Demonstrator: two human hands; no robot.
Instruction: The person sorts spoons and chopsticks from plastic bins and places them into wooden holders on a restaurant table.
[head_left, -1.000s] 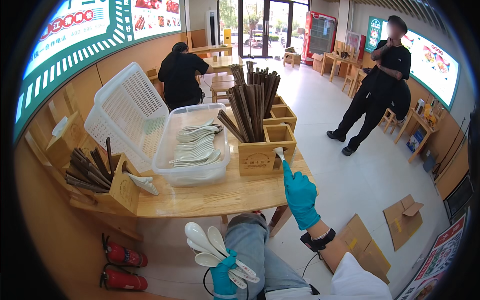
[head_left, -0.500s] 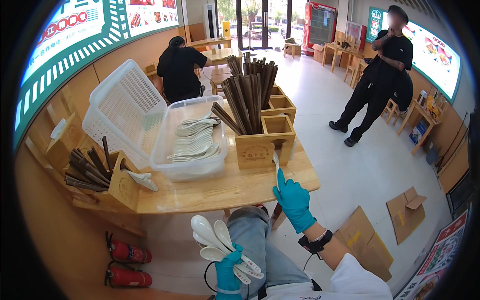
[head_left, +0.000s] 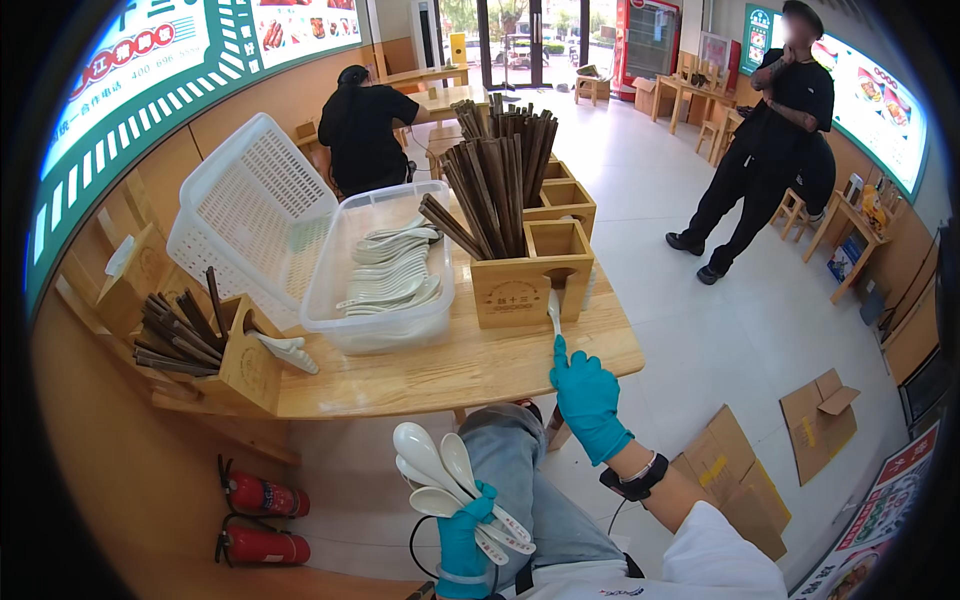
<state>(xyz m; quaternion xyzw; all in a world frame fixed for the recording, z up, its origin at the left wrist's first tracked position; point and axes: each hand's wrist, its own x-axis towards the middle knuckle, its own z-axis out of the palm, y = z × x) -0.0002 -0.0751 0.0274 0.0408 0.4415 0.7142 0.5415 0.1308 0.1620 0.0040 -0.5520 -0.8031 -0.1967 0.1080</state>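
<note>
On my feed, more of the slender glossy white spoon [head_left: 555,316] shows outside the square-edged pale wooden box's [head_left: 503,298] opening than a second ago, so it isn't fully inside; the right teal-gloved hand's [head_left: 592,405] fingertip meets it, pinch unclear, while the left teal-gloved hand [head_left: 465,548] clamps a bunch of round-bowled white spoons [head_left: 421,452].

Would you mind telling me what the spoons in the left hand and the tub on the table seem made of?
The spoons look like glazed ceramic, or perhaps melamine, given their glossy white surface; the tub looks like plastic, being cloudy and translucent.
</note>
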